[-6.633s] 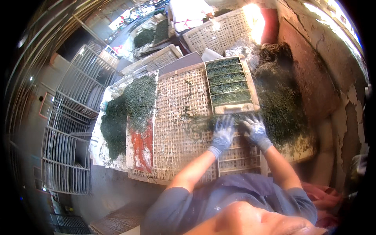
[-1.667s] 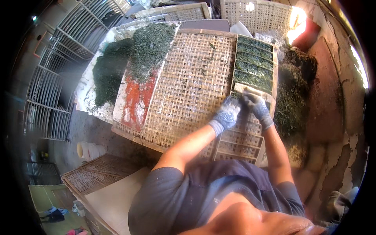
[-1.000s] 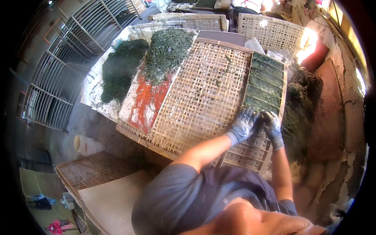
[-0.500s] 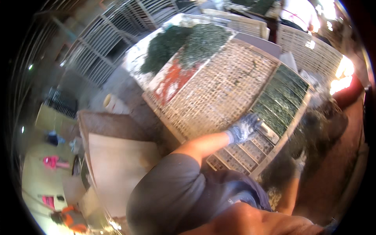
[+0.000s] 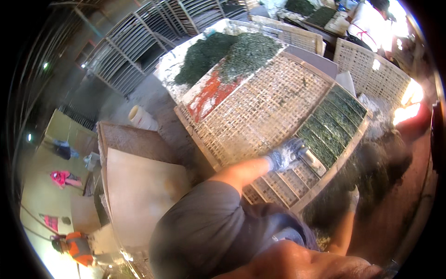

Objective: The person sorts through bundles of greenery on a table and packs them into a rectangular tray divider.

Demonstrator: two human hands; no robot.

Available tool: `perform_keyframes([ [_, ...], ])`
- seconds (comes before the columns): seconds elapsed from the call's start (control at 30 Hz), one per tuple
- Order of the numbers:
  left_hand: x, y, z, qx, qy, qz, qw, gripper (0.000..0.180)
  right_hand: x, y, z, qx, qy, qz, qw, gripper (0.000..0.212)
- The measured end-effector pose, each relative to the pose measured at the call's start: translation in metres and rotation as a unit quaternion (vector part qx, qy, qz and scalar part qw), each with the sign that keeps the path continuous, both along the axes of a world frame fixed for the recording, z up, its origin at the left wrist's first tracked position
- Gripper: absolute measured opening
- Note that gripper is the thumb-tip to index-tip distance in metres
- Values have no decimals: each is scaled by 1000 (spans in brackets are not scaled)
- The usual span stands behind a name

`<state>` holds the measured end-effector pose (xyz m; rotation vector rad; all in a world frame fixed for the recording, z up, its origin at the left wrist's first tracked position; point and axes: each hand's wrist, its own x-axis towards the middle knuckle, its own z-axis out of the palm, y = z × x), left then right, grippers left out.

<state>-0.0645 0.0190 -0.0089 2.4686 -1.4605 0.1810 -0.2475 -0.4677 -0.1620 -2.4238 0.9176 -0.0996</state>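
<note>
My left hand (image 5: 284, 155), in a grey-white glove, is closed on a pale flat bar (image 5: 314, 163) at the near edge of a shredded green leafy layer (image 5: 333, 122). Thin slats divide that layer on the right part of a large woven tray (image 5: 265, 116) with a wooden frame. Nearer to me, bare slats (image 5: 284, 187) cross the mesh. My right hand (image 5: 354, 197), also gloved, is off the tray's right side over a dark, shadowy area. It looks open with nothing visible in it, a digit pointing up; its other fingers are unclear.
Beyond the tray's far left lies a heap of green shreds (image 5: 209, 56) by a red-stained board (image 5: 213, 95). Left stand a pale board (image 5: 144, 183) and a white bucket (image 5: 142, 118). Slatted racks (image 5: 121, 60) stand behind; people work at the far right (image 5: 364, 25) and lower left (image 5: 78, 249).
My left hand and the bar have shifted slightly toward me along the tray. The view has tilted a little, showing more of the person at the far right. My right hand stays beside the tray.
</note>
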Motion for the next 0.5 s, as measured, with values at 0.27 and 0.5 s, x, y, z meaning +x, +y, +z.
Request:
perform_keyframes([
  [0.27, -7, 31, -28, -35, -86, -5, 996, 84, -5, 19, 209, -186, -221, 124, 949, 28],
  [0.5, -13, 22, -2, -70, -54, -35, 995, 90, -26, 53, 373, -207, -133, 86, 966, 55],
])
